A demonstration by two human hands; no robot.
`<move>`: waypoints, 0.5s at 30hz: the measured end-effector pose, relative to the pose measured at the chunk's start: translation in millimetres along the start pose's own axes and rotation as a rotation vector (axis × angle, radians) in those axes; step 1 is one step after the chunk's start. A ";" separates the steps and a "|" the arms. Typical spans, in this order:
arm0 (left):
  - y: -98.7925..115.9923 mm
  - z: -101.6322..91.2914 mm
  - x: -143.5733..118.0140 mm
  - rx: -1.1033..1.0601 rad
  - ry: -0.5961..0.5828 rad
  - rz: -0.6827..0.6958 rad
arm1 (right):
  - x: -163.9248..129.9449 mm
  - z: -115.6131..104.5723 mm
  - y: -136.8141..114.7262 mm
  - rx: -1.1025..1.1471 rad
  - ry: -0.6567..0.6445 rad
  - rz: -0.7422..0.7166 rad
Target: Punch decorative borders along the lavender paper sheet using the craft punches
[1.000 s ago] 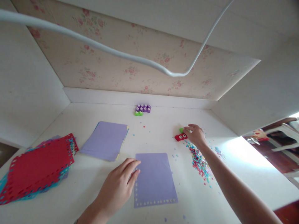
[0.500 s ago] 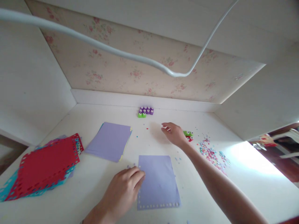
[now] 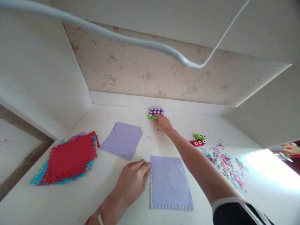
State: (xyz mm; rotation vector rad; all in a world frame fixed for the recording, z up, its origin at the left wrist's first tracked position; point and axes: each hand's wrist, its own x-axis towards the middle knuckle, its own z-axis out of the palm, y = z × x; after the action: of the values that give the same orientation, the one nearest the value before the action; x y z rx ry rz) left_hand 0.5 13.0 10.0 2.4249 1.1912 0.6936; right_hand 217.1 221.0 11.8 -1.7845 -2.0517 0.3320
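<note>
The white tabletop [image 3: 70, 203] on which I work is boxed in by a white side panel [image 3: 44, 72] at left and another [image 3: 269, 109] at right; pale pink floral wallpaper [image 3: 131, 75] backs it above a white strip [image 3: 117, 97]. A thick white cord [image 3: 161, 47] crosses the upper view, and bright glare lies at the table's right edge.

My right hand [image 3: 162, 122] reaches to the back, its fingertips at a small green plastic block with a white eye-like top [image 3: 155, 118], just in front of rows of similar purple blocks [image 3: 156, 111]; I cannot tell whether the fingers pinch it. My left hand [image 3: 134, 176] rests curled, fingers close together, at the left edge of a lavender paper sheet [image 3: 171, 182] holed along its left and bottom edges; whether the thumb pinches the paper cannot be told.

Left of the sheet: a lavender-topped paper stack [image 3: 124, 140], then a red-topped pile of hole-edged sheets [image 3: 72, 156]. At right: red blocks [image 3: 197, 143] and multicoloured paper bits [image 3: 225, 165].
</note>
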 end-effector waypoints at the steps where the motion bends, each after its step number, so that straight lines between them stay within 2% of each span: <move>1: -0.2 0.1 0.4 -0.003 -0.013 -0.010 | -5.0 -1.3 1.0 0.012 0.006 0.005; 5: 0.3 -0.5 1.2 -0.027 -0.025 -0.072 | -37.3 -8.6 -3.6 0.123 -0.030 -0.040; 11: -3.2 0.7 2.2 -0.066 0.093 -0.190 | -116.0 -12.8 -33.0 0.350 -0.233 -0.259; 15: -7.6 7.3 3.5 -0.063 0.125 -0.185 | -151.4 -22.3 -47.7 0.392 -0.313 -0.406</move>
State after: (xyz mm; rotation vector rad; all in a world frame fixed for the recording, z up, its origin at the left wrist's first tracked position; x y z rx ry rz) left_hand 1.6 19.6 1.1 2.2138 1.3988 0.8214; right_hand 200.6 62.7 30.7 -1.1109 -2.2948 0.8622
